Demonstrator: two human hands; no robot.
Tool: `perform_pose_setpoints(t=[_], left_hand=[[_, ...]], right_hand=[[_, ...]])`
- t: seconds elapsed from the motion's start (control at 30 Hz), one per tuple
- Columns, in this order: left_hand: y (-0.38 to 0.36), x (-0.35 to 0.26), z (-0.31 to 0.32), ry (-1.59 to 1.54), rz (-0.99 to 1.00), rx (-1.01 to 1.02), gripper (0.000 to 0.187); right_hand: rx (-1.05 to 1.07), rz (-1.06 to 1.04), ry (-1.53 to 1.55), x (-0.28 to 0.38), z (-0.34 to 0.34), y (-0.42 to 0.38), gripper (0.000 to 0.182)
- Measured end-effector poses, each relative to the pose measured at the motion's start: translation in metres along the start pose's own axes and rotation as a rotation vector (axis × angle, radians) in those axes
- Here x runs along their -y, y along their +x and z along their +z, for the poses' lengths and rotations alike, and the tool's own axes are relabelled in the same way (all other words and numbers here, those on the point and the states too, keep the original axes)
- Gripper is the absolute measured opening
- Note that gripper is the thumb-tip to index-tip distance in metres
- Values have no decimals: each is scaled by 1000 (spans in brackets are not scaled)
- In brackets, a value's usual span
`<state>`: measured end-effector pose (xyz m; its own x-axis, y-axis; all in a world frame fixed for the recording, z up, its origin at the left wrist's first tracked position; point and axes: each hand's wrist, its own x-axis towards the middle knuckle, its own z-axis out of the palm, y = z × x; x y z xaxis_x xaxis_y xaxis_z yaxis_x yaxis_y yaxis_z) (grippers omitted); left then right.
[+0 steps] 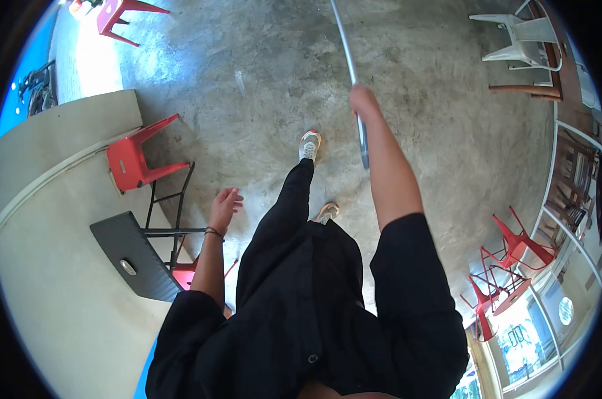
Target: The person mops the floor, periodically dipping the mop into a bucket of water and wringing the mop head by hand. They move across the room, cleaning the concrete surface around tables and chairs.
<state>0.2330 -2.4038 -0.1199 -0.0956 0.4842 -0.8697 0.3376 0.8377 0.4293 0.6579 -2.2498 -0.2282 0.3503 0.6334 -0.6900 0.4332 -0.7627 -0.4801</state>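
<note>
My right hand [363, 100] is wrapped round a long, thin metallic pole [344, 43], held out in front of me on the right. The pole's dark lower grip [364, 149] sticks out below my fist, close along my forearm. Its far end runs out of the top of the view, so what it carries there is hidden. At my left side, my left hand [226, 207] hangs with fingers apart and nothing in them, a dark band round the wrist. Nearest to it is a dark-topped table [138, 256] with black legs.
Along the pale wall [62, 179] on the left stands a red stool [128, 161]; another red stool [115, 14] is farther off. A white metal chair [530, 36] stands at upper right, red chairs [517, 243] at lower right. Under my feet is a grey concrete floor [248, 80].
</note>
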Motion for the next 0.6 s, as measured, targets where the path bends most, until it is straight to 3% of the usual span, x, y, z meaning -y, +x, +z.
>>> perform_pose_setpoints(t=[0.13,0.2,0.3,0.37,0.4,0.6], left_hand=[[1,7,-16,-41,-4,-45,33],[0,20,-13,-41,-5,-37,33],[-7,34,8,-65,27,26,33],[-18,43,24,-14,63,74,34],[-25,49,31,11,82,97,34],[-72,134,56,7,176,145,33]], right_hand=[[9,70,6,27,-27,-1,47],[7,131,-47,-5,-26,-23,52],[-105,81,-163,-114,4,-63,62],[66,267,-46,-157,6,-143,61],[-134,115,-189,-231,38,-160,63],[-60,315,-189,-438,119,-457,55]])
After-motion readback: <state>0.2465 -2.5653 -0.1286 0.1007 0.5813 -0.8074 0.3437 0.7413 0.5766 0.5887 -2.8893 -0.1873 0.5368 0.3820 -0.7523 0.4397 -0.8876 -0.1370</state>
